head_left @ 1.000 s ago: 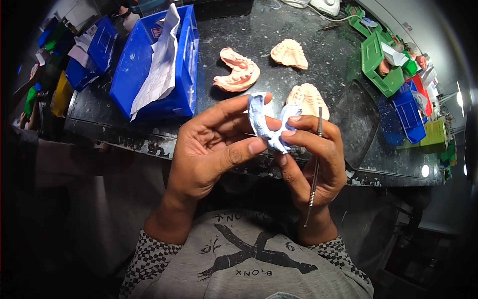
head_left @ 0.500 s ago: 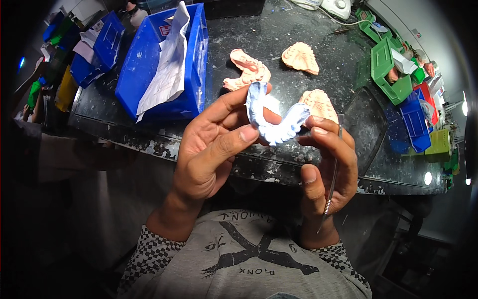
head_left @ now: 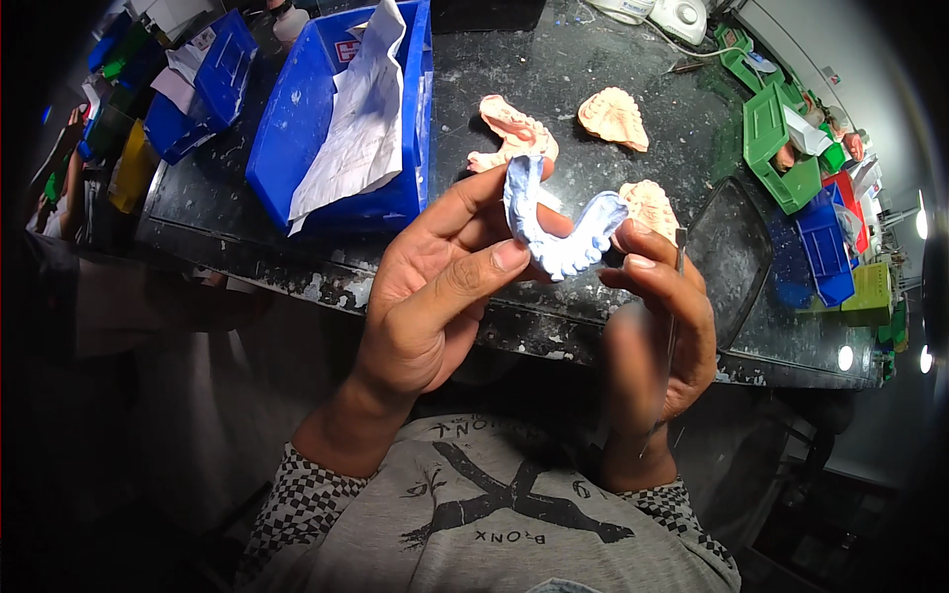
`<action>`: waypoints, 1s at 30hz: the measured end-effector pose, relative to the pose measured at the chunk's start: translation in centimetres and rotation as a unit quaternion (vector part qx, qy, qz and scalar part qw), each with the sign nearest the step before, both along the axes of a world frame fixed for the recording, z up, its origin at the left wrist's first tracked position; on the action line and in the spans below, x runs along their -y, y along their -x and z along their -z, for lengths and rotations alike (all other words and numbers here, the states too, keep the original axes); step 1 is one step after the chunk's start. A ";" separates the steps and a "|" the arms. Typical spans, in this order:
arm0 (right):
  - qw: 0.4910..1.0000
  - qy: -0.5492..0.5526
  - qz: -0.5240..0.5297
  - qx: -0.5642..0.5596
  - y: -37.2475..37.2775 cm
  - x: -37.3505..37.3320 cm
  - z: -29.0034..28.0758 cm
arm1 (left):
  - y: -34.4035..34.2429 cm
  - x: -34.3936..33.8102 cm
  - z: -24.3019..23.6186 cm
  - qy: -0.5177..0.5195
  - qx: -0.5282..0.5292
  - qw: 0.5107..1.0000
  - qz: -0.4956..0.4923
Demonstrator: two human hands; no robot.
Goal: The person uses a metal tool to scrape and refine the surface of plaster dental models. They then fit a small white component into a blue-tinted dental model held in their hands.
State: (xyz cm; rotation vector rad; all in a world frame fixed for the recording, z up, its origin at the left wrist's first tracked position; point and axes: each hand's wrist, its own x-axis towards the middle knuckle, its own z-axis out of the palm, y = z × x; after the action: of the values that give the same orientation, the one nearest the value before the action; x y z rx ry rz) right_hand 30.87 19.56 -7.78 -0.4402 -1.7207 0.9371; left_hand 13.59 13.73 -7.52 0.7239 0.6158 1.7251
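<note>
So both hands pinch the blue-white dental impression (head_left: 561,229) over the bench edge: left hand (head_left: 435,296) at its 8 o'clock, right hand (head_left: 657,326) at 4, probably also gripping a thin tool (head_left: 675,296)

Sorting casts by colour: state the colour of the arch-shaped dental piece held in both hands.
Pale blue-white dental impression, clearest in the head view.

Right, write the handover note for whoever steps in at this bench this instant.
Left hand: fingers pinch the pale blue horseshoe dental impression, held up above the bench edge.
Right hand: fingertips on the impression's other end, with a thin metal tool tucked along the palm.
On the dark bench: three pinkish jaw casts, a blue bin with paper.
Done: impression is picked up.
Left: cannot tell; no trimming marks are visible.
</note>
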 end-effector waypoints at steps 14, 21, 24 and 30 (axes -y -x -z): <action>0.999 -0.015 -0.008 0.046 0.2 0.2 -0.4 | 0.5 0.0 1.1 -0.063 0.039 0.997 0.005; 1.000 -0.022 -0.009 0.020 -0.1 0.2 -0.3 | 0.0 0.2 0.4 -0.023 0.041 0.998 -0.030; 0.999 -0.026 -0.022 0.030 -0.1 0.0 -0.6 | 0.2 0.3 0.8 -0.027 0.032 0.999 -0.018; 0.996 -0.063 -0.032 0.058 0.0 -0.3 -0.4 | 0.3 0.3 1.6 -0.069 -0.020 0.997 -0.036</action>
State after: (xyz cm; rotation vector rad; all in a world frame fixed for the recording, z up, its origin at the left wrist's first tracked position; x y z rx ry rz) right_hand 30.86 19.89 -7.41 -0.3642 -1.8979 0.8570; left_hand 13.33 13.39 -9.13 0.8437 0.5601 1.8374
